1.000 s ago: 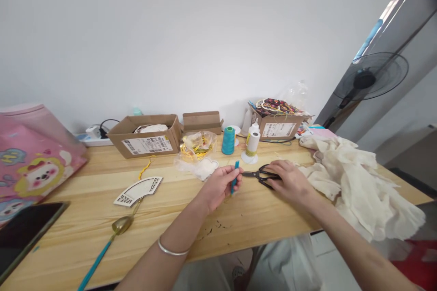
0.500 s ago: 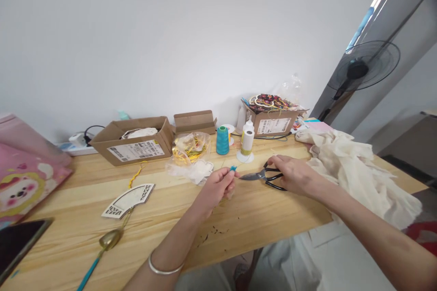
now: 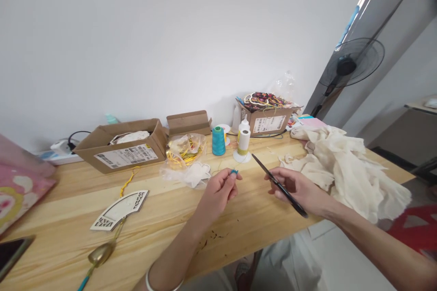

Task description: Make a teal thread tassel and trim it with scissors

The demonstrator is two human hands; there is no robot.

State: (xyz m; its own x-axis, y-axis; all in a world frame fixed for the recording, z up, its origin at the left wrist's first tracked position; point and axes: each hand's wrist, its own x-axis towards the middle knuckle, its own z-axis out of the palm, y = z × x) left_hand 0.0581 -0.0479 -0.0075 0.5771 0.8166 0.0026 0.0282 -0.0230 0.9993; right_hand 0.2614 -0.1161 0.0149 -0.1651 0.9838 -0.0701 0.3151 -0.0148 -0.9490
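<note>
My left hand (image 3: 218, 193) is closed in a pinch on a small teal piece (image 3: 234, 172) whose tip sticks out above the fingers. My right hand (image 3: 300, 191) grips black scissors (image 3: 278, 185), lifted off the wooden table (image 3: 164, 223), blades shut and pointing up and to the left. The scissor tip is a short way right of the teal piece, not touching it. A silver bangle is on my left wrist.
Behind my hands stand a teal thread spool (image 3: 218, 141), a white glue bottle (image 3: 243, 142), a plastic bag of gold cord (image 3: 186, 149) and cardboard boxes (image 3: 119, 148) (image 3: 269, 116). Cream cloth (image 3: 344, 168) lies right. A white fan-shaped cutout (image 3: 119, 209) lies left. A fan (image 3: 351, 61) stands beyond.
My right hand picked the scissors up off the table and tilted them upward. The left hand turned the teal piece so that only its tip shows. The view shifted right.
</note>
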